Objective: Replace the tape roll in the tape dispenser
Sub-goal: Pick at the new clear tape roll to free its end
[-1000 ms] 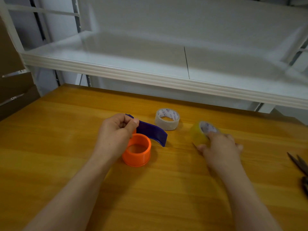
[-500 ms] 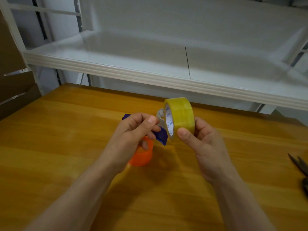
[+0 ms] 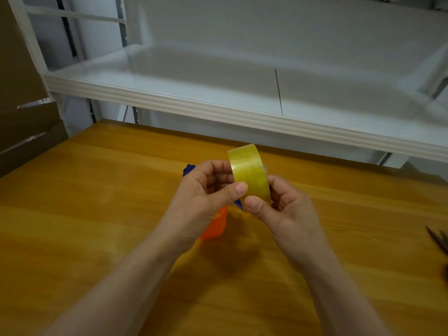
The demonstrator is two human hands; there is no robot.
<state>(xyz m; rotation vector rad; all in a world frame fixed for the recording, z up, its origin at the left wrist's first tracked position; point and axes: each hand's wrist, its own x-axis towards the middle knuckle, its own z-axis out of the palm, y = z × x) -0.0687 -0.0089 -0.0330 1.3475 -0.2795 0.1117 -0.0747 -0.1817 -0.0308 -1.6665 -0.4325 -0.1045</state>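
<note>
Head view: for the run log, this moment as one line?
right hand: holds yellow tape roll | left hand: grips tape dispenser, thumb on roll | status: roll unfitted

Roll on edge, up off table, betw. L hand and R hand; both thumbs on its near face. Dispenser in L hand, just left of roll, partly hidden under palm. Scissors at table's right edge. Shelf behind and above table. Cardboard far left.

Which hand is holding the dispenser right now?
The left hand: it grips the purple-and-orange dispenser, while the right hand pinches only the yellow tape roll.
</note>
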